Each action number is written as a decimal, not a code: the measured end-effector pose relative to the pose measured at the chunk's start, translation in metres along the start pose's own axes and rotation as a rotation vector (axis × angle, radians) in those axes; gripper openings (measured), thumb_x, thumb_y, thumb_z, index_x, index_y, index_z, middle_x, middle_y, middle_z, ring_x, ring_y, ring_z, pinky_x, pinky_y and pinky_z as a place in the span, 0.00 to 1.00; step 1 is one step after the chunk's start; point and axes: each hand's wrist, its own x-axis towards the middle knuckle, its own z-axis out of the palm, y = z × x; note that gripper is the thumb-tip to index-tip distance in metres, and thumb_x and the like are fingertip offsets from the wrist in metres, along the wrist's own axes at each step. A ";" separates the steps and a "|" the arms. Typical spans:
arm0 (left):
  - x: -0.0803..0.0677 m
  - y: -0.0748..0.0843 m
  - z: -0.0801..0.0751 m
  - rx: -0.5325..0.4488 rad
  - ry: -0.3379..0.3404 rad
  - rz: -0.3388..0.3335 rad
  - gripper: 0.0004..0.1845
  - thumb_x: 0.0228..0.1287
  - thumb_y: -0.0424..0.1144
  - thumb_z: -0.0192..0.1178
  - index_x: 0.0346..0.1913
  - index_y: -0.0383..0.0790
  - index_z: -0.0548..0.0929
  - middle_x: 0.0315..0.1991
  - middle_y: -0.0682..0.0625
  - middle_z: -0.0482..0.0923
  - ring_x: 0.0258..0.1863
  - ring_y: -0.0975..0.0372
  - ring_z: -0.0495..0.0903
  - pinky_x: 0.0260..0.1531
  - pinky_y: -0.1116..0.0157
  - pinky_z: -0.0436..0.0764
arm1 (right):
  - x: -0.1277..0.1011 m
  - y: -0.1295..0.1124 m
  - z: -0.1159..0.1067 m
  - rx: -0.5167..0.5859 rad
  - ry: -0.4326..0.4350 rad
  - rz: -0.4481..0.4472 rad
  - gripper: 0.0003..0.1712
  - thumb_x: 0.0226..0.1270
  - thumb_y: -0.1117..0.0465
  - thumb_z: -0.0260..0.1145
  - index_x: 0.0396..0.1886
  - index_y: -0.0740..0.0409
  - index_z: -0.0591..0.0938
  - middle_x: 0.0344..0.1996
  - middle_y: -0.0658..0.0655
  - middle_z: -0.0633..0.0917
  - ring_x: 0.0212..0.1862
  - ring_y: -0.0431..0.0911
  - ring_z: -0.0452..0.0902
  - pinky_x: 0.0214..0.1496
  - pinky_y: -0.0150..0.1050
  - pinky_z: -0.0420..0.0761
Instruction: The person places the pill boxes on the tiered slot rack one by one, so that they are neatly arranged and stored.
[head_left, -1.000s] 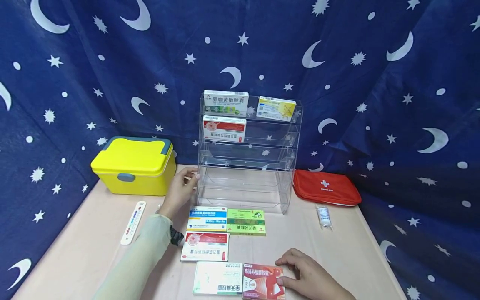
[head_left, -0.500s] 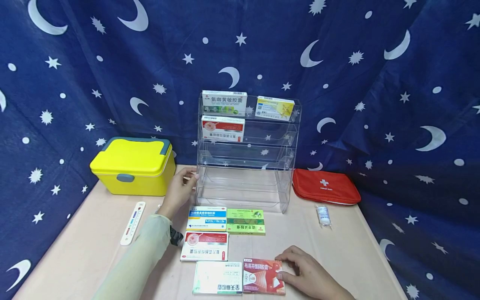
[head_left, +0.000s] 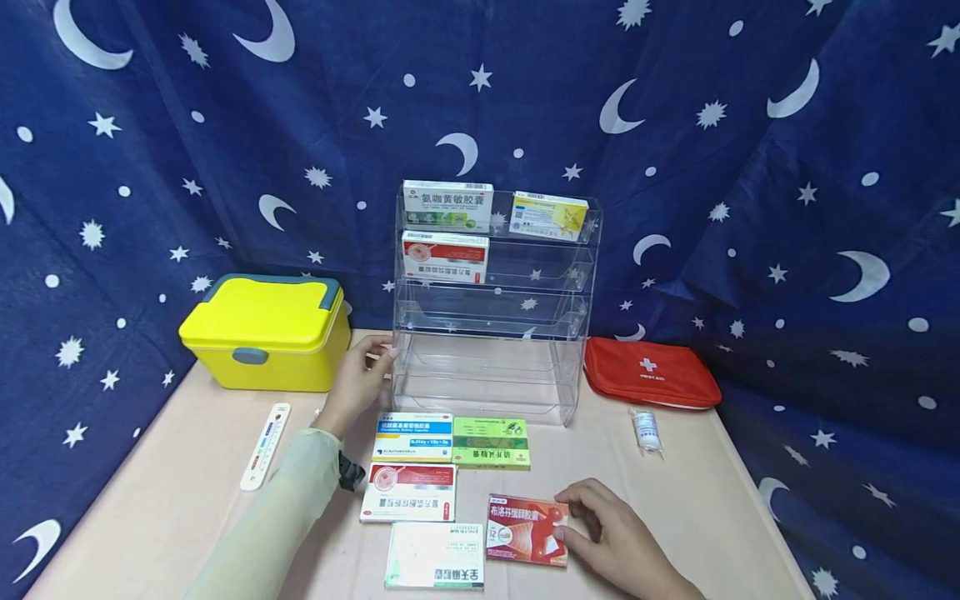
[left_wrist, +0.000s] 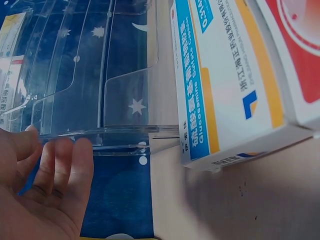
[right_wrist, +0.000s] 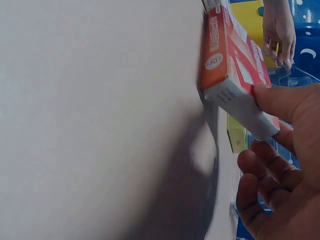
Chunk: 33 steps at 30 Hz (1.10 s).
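My right hand (head_left: 618,537) pinches the right end of a red medicine box (head_left: 527,531) between thumb and fingers. In the right wrist view, the box (right_wrist: 235,60) appears tilted, its white end flap towards me. My left hand (head_left: 362,383) holds the left side edge of a clear tiered display rack (head_left: 487,392); the left wrist view shows thumb and fingertips at that edge. On the table lie a blue-and-white box (head_left: 413,437), a green box (head_left: 491,443), a red-and-white box (head_left: 409,492) and a white-and-green box (head_left: 435,556).
The rack's upper tiers hold a white-and-green box (head_left: 447,206), a yellow-and-white box (head_left: 549,217) and a red-and-white box (head_left: 446,257). A yellow case (head_left: 262,333) and a thermometer-like strip (head_left: 266,446) are left; a red first-aid pouch (head_left: 652,373) and a wrapped white roll (head_left: 647,432) are right.
The red medicine box has moved up and away from the front of the table with my right hand, leaving its place beside the white-and-green box. My left hand stays at the rack.
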 end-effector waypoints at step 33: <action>0.001 -0.002 -0.002 -0.005 -0.011 0.010 0.17 0.77 0.39 0.58 0.63 0.39 0.78 0.48 0.42 0.77 0.41 0.52 0.77 0.36 0.63 0.88 | 0.091 -0.079 -0.117 0.309 0.496 -0.473 0.20 0.53 0.82 0.74 0.46 0.71 0.83 0.46 0.65 0.82 0.41 0.39 0.85 0.33 0.28 0.84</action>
